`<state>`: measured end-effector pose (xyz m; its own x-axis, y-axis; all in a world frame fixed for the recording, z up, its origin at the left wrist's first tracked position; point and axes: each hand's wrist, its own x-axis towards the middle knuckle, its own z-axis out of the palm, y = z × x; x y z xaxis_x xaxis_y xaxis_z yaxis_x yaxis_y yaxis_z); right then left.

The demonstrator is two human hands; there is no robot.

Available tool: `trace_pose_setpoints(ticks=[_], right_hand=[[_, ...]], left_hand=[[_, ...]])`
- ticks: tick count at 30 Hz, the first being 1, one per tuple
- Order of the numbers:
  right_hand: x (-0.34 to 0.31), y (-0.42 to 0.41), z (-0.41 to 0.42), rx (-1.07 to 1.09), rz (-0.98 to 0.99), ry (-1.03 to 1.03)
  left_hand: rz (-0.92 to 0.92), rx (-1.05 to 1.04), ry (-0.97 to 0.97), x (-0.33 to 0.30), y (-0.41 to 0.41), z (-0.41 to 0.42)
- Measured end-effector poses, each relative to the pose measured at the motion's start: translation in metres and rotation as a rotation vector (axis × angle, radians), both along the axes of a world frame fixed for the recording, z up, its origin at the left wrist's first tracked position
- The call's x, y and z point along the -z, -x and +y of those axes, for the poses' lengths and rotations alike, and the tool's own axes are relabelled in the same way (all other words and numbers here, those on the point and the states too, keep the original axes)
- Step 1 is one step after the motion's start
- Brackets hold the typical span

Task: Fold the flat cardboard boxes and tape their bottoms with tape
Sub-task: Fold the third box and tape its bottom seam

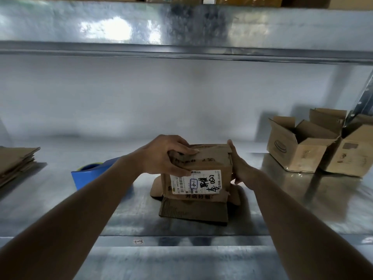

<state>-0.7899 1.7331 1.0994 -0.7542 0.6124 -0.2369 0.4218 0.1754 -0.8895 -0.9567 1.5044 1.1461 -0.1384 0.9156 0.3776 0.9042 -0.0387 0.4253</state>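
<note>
Box (201,170) between both hands' fingers (187,151)

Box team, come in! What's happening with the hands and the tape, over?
Left hand grips box top; right hand presses its side. Flaps folded, untaped. Blue tape dispenser idle behind left arm. Nothing blocking.

Single head-worn wide-angle view, looking forward and down along both forearms, close above the left hand (167,153) and right hand (240,164).
</note>
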Motion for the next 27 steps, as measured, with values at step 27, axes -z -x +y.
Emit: trace_pose_setpoints(ticks=[27], right_hand=[[0.019,0.005,-0.010,0.112,0.411,0.185]], left_hand=[[-0.148,0.070,0.068,0.000,0.011,-0.016]])
